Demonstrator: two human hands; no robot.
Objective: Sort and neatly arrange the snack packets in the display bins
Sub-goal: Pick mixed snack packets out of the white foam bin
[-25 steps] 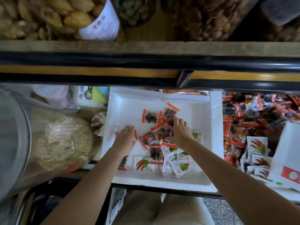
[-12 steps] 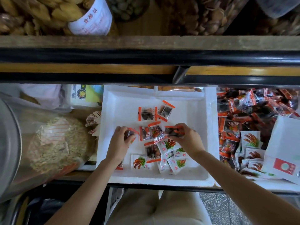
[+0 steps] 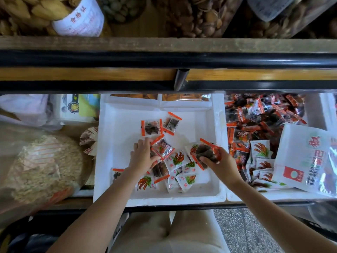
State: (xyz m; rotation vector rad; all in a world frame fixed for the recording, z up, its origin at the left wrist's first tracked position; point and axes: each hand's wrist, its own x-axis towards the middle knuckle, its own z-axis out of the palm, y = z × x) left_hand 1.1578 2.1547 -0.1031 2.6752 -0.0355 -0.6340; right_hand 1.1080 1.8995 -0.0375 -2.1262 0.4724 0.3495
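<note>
Head view | left hand (image 3: pixel 143 157) flat on loose packets (image 3: pixel 177 158) in white bin (image 3: pixel 217 125) | right hand (image 3: pixel 221 166) grips dark packets (image 3: pixel 206 152)

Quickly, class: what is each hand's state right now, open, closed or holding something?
Left hand: on the loose packets; grip cannot be told.
Right hand: grips a bunch of dark packets.

Dim upper shelves, fisheye-bent edges

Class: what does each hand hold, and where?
Right hand grips dark packets round their middle. Left hand rests on a red packet; its grip cannot be told.
</note>
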